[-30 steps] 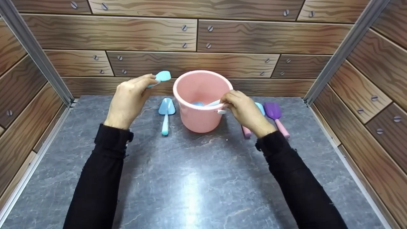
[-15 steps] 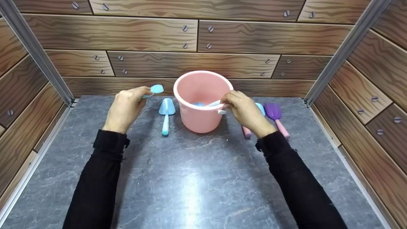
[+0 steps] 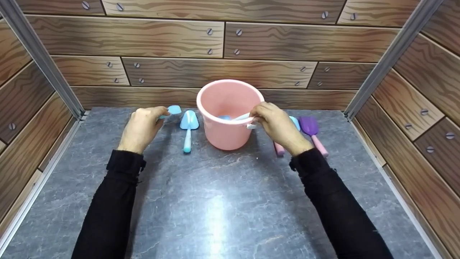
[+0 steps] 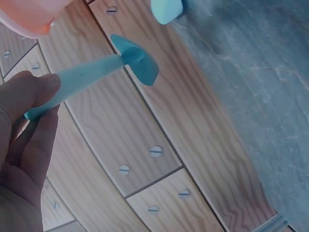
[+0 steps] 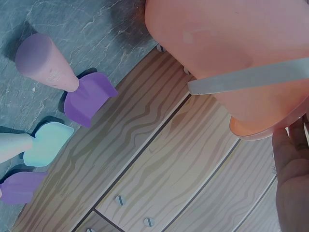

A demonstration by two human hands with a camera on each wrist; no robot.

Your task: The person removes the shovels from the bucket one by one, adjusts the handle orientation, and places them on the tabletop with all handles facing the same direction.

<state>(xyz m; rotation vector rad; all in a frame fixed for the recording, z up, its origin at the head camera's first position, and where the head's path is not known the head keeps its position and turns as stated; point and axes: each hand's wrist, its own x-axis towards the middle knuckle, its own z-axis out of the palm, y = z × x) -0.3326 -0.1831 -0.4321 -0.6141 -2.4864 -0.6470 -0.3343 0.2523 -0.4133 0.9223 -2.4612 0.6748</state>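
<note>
My left hand (image 3: 140, 129) pinches the handle end of a light blue toy shovel (image 4: 91, 75), its blade pointing right, left of the pink bucket (image 3: 228, 136). In the left wrist view, thumb and fingers close round the handle. My right hand (image 3: 275, 124) grips the bucket's right rim; the right wrist view shows its fingers at that rim. Inside the bucket a blue piece (image 3: 224, 117) and a pale bar (image 3: 240, 117) show partly; the rest is hidden. A second light blue shovel (image 3: 188, 122) lies between my left hand and the bucket.
Right of the bucket lie a purple shovel with a pink handle (image 3: 309, 126), a light blue shovel (image 5: 48, 144) and another purple shovel (image 5: 91, 99). The bucket's pale strap handle (image 5: 251, 77) hangs outside it. Wood-patterned walls (image 3: 172, 39) enclose the grey marbled surface (image 3: 215, 201).
My left hand has come down with the shovel, drawing slightly left and nearer the surface. The right hand and the bucket have stayed in place.
</note>
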